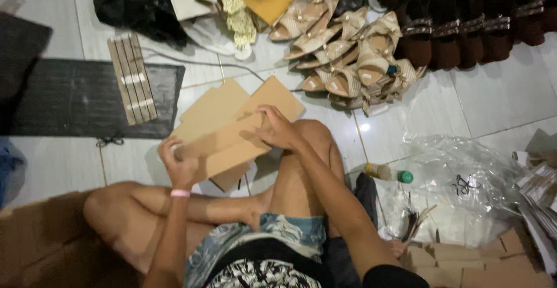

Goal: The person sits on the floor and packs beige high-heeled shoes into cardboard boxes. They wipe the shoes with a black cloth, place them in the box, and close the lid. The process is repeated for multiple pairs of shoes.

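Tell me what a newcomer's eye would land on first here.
First, at centre, the flat brown cardboard piece held over the tiled floor, with the left hand gripping its near end and the right hand pressing on its far side. Next, the heap of beige sandals at the top. Then the crumpled clear plastic bag at right.

Hidden and cropped parts. The left hand (181, 166) covers one end of the cardboard sheet (232, 140); its fingertips curl behind the edge. The right hand (277, 128) hides part of the sheet's middle, and motion blur softens both. More cardboard pieces (223, 105) lie beneath, only partly seen. At the top edge, the black bag (130, 1) and dark shoes (464, 27) are cut off. The small bottle (386, 173), centre right, is half hidden behind the leg.
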The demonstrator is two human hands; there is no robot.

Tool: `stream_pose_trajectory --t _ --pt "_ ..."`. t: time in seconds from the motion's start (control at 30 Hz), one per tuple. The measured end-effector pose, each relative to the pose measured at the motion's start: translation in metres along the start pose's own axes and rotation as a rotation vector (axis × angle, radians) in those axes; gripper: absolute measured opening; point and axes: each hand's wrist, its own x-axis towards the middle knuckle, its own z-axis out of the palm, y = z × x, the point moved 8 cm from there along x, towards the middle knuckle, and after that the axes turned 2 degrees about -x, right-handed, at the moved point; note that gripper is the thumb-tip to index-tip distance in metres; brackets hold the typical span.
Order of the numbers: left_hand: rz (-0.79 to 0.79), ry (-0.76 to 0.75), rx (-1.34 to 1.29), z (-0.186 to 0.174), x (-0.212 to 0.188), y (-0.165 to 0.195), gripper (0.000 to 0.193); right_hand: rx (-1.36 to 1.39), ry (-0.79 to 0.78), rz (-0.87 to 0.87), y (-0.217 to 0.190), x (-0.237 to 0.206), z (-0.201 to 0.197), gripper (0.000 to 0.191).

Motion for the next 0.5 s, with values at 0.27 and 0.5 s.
stream_pose_trajectory --t 0.27,0.5 --pt "-0.397 -0.182 -0.419 0.017 0.040 -0.031 0.050 -0.326 0.149 -0.269 0.000 -0.004 -0.007 0.077" --pt "-0.660 0.122 -0.131 0.003 0.052 -0.094 0.051 -0.293 -0.119 -0.114 0.024 0.010 0.018 0.084"
